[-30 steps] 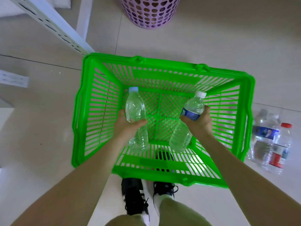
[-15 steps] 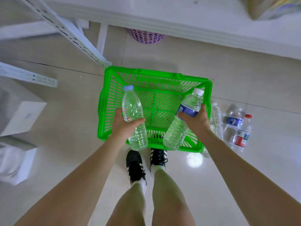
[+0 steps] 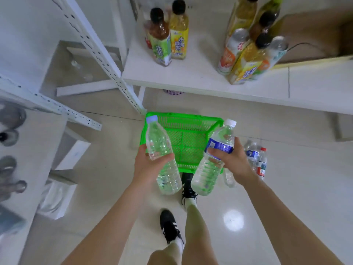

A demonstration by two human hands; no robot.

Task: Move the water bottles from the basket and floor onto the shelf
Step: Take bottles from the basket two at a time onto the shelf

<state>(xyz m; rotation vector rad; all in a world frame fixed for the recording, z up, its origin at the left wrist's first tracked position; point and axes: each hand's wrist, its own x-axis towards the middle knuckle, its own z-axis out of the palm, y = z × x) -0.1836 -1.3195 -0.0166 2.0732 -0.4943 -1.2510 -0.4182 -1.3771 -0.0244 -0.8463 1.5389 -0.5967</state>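
Your left hand [image 3: 149, 167] grips a plain water bottle [image 3: 159, 146] and your right hand [image 3: 234, 159] a blue-labelled water bottle [image 3: 214, 169], both above the basket [image 3: 183, 116], below the shelf [image 3: 200, 73], where a hasty set-down could topple the tea bottles [image 3: 168, 43].

Black sneakers [image 3: 170, 227] with white stripes, white socks [image 3: 191, 203]

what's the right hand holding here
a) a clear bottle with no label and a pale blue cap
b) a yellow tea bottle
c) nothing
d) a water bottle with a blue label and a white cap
d: the right hand grips the blue-label bottle with a white cap, while the left hand holds the unlabelled bottle with a pale blue cap.
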